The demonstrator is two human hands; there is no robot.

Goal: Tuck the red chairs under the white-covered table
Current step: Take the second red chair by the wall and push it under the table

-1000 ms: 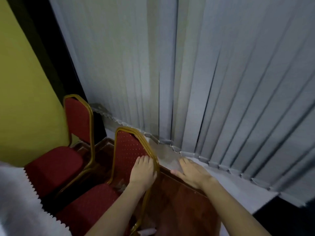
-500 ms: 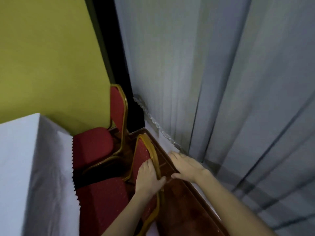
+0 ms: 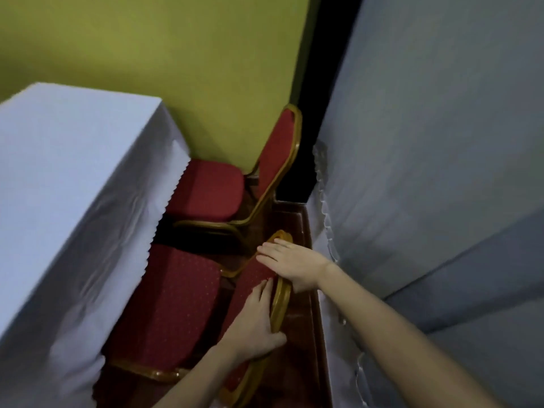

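Two red chairs with gold frames stand beside the white-covered table [image 3: 67, 184]. The near chair [image 3: 173, 298] has its dotted seat partly under the hanging cloth. My left hand [image 3: 253, 322] grips the gold top rail of its backrest, fingers over the red padding. My right hand [image 3: 291, 263] lies across the upper end of the same backrest, fingers wrapped over the rail. The far chair [image 3: 212, 189] stands in the corner, its seat touching the cloth edge and its backrest toward the dark gap.
A yellow wall [image 3: 176, 69] closes the far side. Grey vertical blinds [image 3: 426, 172] hang close on the right, with a bead chain along their lower edge. Dark red-brown floor [image 3: 297, 334] forms a narrow strip between chairs and blinds.
The view has swung left, bringing the table into sight. My right hand has moved from beside the backrest onto its top rail. My left hand has kept its hold.
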